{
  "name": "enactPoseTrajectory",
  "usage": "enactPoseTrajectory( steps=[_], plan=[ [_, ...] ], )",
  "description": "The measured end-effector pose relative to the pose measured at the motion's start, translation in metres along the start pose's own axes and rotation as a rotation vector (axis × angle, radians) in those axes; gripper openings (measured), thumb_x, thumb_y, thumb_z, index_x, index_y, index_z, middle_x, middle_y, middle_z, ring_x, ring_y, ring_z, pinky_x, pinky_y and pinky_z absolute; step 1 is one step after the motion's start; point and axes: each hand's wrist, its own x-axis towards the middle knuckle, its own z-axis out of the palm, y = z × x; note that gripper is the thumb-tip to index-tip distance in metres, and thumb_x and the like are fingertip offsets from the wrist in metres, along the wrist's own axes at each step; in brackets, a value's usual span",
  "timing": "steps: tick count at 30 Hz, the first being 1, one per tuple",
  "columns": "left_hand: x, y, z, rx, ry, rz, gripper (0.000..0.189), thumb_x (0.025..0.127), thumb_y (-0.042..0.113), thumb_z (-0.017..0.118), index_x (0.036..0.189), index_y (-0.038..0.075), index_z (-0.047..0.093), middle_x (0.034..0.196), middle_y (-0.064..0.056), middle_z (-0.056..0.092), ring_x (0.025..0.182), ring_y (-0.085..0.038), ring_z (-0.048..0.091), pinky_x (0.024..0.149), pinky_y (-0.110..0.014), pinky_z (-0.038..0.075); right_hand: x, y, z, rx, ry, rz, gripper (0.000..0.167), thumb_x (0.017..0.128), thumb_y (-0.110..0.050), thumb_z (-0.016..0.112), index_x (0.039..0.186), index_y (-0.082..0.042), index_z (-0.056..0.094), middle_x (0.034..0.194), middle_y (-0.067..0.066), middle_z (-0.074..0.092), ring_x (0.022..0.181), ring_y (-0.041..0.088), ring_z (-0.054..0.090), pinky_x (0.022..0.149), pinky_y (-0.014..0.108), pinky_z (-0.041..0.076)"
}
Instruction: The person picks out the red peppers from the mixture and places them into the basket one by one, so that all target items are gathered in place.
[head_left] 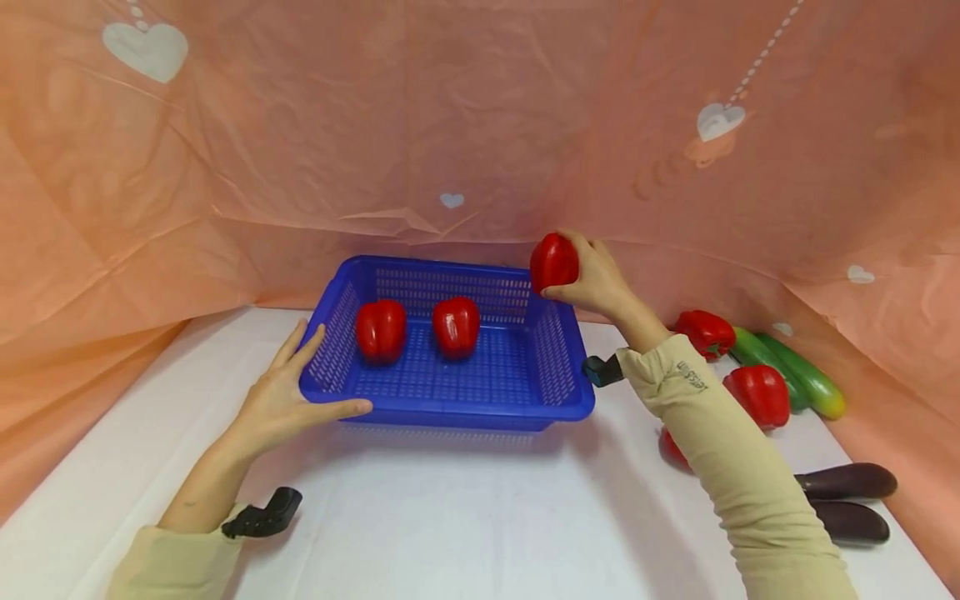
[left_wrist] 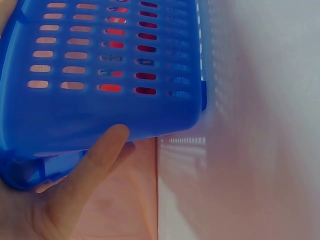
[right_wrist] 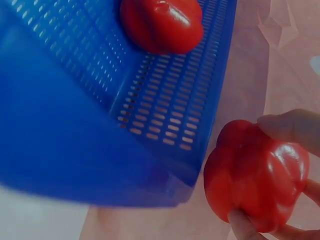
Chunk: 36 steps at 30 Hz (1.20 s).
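Left hand (head_left: 283,400), fingers apart, seemingly steadies the blue basket (head_left: 457,407) at eight o'clock; right hand (head_left: 596,279) clamps a bell pepper (head_left: 552,262) at two.

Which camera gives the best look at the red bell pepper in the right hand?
The right wrist view: the red bell pepper looms largest there, its lobes plain. The head view shows it smaller, partly covered by the right hand, near the blue basket. The left wrist view doesn't show it recognisably.
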Motion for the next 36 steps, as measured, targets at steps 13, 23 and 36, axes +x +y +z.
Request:
enactPoseTrajectory(
  steps=[13,23,36],
  plan=[
    [-0.001,0.000,0.000,-0.006,0.013,0.011,0.122,0.068,0.058,0.079,0.155,0.017,0.005,0.162,-0.007,-0.010,0.139,-0.056,0.014,0.101,-0.075,0.023,0.007,-0.011,0.021,0.015,-0.049,-0.013,0.086,0.072,-0.017,0.078,0.145,-0.007,0.034,0.136,0.031,0.043,0.124,0.045,0.045,0.101,0.057,0.043],
    [-0.001,0.001,0.001,-0.010,0.013,0.011,0.122,0.068,0.059,0.079,0.155,0.015,0.005,0.162,-0.007,-0.010,0.139,-0.055,0.014,0.101,-0.074,0.024,0.009,-0.016,0.034,0.008,-0.098,-0.019,0.084,0.070,-0.015,0.077,0.142,-0.006,0.035,0.133,0.031,0.044,0.123,0.045,0.046,0.100,0.056,0.044],
    [-0.002,0.001,0.000,-0.022,0.013,0.019,0.122,0.068,0.058,0.079,0.155,0.016,0.006,0.162,-0.005,-0.009,0.139,-0.055,0.015,0.101,-0.075,0.024,0.010,-0.021,0.049,0.024,-0.222,-0.038,0.085,0.067,-0.009,0.080,0.139,-0.003,0.036,0.131,0.033,0.044,0.119,0.046,0.050,0.097,0.053,0.048]
  ],
)
